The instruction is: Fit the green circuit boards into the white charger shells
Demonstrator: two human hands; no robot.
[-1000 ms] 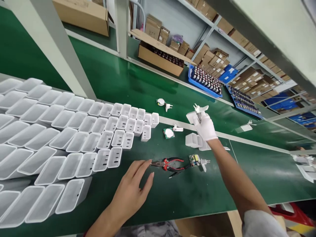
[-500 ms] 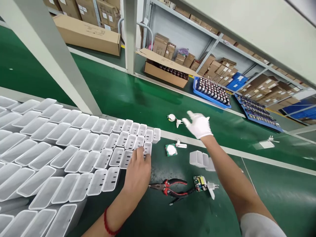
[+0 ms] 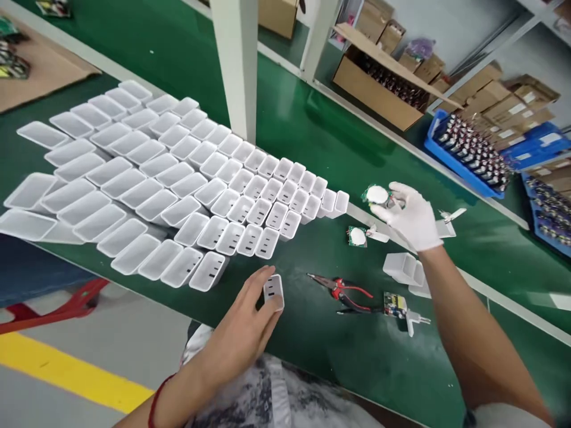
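Observation:
My bare left hand (image 3: 252, 312) grips a small white plastic case (image 3: 273, 290) between thumb and fingers, its open top and dark slots facing up. Beyond the pale strip on the bench, my gloved right hand (image 3: 408, 217) has thumb and fingers closed around a plug, mostly hidden, beside a green circuit board (image 3: 377, 195) with a round white pad. Nearer lies a similar board (image 3: 357, 236) with a white plug (image 3: 378, 233). Red-and-black pliers (image 3: 341, 288) rest between my hands. Right of them is a board with yellow parts (image 3: 394, 304) and a white plug (image 3: 413, 320).
Rows of white open cases (image 3: 147, 172) stand on the green bench at left. A few more white cases (image 3: 401, 267) lie below my right forearm. A grey post (image 3: 236, 71) rises behind the rows. Blue trays (image 3: 468, 154) of parts and a long carton (image 3: 379, 89) lie farther back.
My left hand has drawn a white case away from the rows toward me. My right hand has come down to the far board and closed around its plug. The view has swung left.

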